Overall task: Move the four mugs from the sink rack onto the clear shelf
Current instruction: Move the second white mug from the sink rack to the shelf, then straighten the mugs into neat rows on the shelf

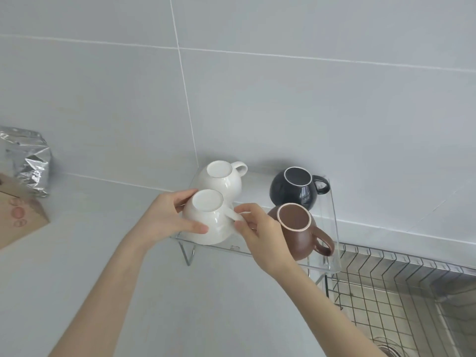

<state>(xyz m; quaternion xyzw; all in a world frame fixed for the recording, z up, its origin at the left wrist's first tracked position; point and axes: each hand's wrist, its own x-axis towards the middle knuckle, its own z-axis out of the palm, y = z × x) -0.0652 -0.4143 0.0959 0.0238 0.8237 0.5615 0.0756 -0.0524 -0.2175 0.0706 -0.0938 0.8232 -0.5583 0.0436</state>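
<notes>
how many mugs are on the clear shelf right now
4, all upside down: back white mug rear left, front white mug front left held by left hand and right hand, black mug rear right, brown mug front right.

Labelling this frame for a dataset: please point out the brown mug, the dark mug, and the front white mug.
brown mug (300, 240): head view, on its rounded side.
dark mug (288, 193): head view, on its glossy side.
front white mug (207, 199): head view, on its upturned base.
</notes>
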